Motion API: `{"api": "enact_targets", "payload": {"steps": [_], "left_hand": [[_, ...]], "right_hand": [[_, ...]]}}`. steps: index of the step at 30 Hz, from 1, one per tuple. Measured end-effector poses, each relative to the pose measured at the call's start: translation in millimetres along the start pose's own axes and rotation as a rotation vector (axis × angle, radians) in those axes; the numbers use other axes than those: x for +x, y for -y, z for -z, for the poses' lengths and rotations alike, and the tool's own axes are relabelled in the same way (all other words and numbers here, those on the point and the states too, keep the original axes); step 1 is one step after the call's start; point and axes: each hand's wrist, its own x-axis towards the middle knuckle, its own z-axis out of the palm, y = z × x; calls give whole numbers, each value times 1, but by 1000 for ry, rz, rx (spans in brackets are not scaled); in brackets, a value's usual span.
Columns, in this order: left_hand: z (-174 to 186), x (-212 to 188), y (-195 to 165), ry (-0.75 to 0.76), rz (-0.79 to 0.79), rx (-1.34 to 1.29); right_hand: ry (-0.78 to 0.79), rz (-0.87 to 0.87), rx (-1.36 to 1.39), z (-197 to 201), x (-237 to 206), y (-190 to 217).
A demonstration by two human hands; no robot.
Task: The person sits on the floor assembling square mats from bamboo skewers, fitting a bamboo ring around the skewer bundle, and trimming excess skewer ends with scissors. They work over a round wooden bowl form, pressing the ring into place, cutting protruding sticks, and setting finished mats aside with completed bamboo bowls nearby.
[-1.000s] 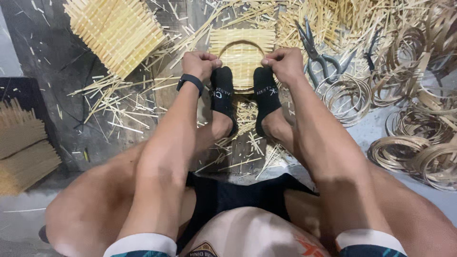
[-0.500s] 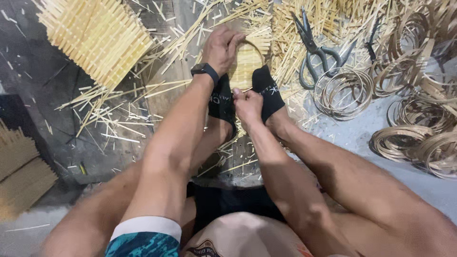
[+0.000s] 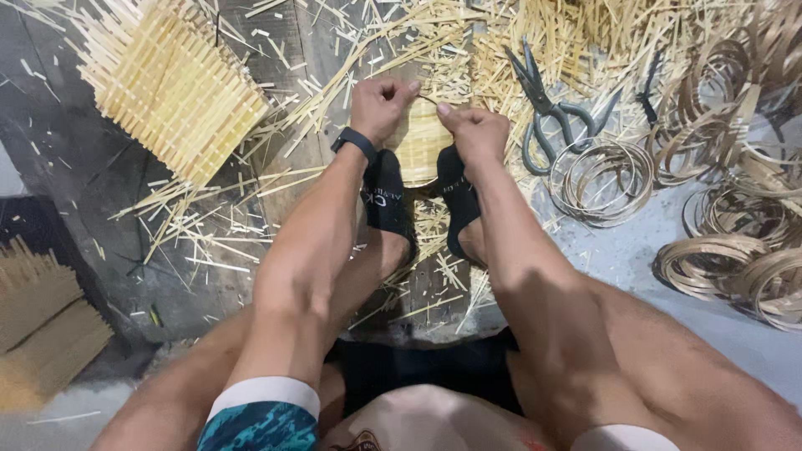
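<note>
You sit on a dark floor (image 3: 100, 209) littered w/ pale bamboo slivers, legs drawn up, feet in black socks (image 3: 388, 200) pressed from both sides against a small woven bamboo piece (image 3: 422, 146) at center frame. Biggest item nearby: a woven bamboo mat (image 3: 171, 92) at approx 10 o'clock from your hands, lying flat, its slats running diagonally from upper left to lower right, loose ends sticking out all round. At 3 to 4 o'clock sit coils of thin bamboo strip (image 3: 718, 263), several rings overlapping, w/ another coil (image 3: 601, 179) just beside your right forearm. At 8 o'clock, bottom left corner, a stack of flat woven pieces (image 3: 46, 321), partly cut off by the frame edge. Shears (image 3: 547, 108) lie at 2 o'clock, blades pointing up toward 11, handles down toward the coils. The small woven piece stands between your feet, slats running roughly up-down toward 12 o'clock; its lower part is hidden behind the socks, so can't tell its full long axis. Your left hand (image 3: 380, 104), w/ a dark wristband (image 3: 355, 142), is curled tight at the piece's top edge, fingers pinched on a thin strip (image 3: 426, 100). Your right hand (image 3: 472, 125) is closed likewise, thumb and forefinger nipping the same strip at the top rim, knuckles nearly touching the left hand's.
</note>
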Motion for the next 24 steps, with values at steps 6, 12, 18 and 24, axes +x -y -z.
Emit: {"api": "enact_targets", "payload": {"steps": [6,12,18,24], "left_hand": [[3,10,-9,59,119,24],[18,-21,-36,206,-68,21],[-5,-84,-38,98,-499,740],[2,-144,0,124,-636,664]], "right_hand": [[111,103,115,16,0,12],[184,520,-784,178,5,99],[301,376,-1355,253,4,53],[529,697,-986,183,5,-112]]}}
